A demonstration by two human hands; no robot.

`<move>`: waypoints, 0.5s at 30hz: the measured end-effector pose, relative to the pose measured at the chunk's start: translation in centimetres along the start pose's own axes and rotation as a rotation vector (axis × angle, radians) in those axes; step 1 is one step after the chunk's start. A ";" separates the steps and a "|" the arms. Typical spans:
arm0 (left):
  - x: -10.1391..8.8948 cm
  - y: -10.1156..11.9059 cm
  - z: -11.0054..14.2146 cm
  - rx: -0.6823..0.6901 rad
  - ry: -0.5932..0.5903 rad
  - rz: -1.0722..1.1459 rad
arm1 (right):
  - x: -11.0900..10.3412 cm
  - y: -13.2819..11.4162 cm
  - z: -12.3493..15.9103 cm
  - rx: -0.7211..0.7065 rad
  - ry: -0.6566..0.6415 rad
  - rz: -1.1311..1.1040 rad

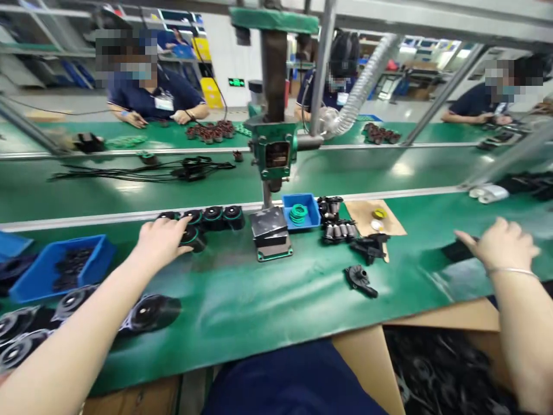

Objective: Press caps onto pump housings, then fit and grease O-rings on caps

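The left hand [162, 245], fingers partly curled, reaches over black round housings [213, 216] near the desk's [233, 300] far edge; whether it grips one, I cannot tell. The right hand [503, 245], fingers spread, hovers near a black part [458, 250] toward the right end. Between them sits the press [275, 150].

At nine o'clock, a round black part [194, 236] is partly covered by the left hand [161, 245]. At three o'clock, the right hand [507, 248] is blurred, and a black piece [457, 249] is partly hidden by it. The machine [274, 75] is cut off by the top edge at twelve o'clock; contents of the box [367, 360] towards four o'clock are blurred.
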State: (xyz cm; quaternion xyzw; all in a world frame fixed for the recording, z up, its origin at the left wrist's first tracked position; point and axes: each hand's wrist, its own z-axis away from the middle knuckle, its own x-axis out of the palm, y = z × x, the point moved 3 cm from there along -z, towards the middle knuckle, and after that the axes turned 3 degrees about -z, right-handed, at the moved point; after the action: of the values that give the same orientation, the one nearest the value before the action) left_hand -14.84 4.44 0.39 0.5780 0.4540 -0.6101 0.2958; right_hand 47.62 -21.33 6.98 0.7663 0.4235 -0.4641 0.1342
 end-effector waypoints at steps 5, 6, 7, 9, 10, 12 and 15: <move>0.2 1.8 1.0 0.020 0.004 -0.030 | 3.7 -5.4 6.4 -0.336 -0.471 -0.186; 0.0 2.5 1.5 0.020 0.005 -0.032 | 4.7 -7.2 9.0 -0.423 -0.554 -0.239; -0.1 3.3 2.1 0.018 0.004 -0.028 | 5.5 -8.9 11.6 -0.493 -0.595 -0.282; -0.4 5.2 3.6 0.017 -0.011 0.032 | 6.7 -11.8 16.0 -0.588 -0.535 -0.375; -0.4 6.3 4.3 0.025 -0.018 0.102 | 7.2 -12.9 17.6 -0.616 -0.497 -0.420; -0.1 8.8 5.7 0.062 -0.021 0.320 | 8.0 -14.7 19.6 -0.652 -0.457 -0.506; 0.7 12.9 7.2 0.153 0.005 0.698 | 9.2 -17.1 20.4 -0.687 -0.489 -0.604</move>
State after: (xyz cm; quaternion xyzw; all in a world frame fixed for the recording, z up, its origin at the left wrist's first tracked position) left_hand -6.67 -7.23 -3.62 0.7203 0.1828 -0.5031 0.4412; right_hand 24.10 -18.36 -8.24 0.3907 0.7101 -0.4818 0.3331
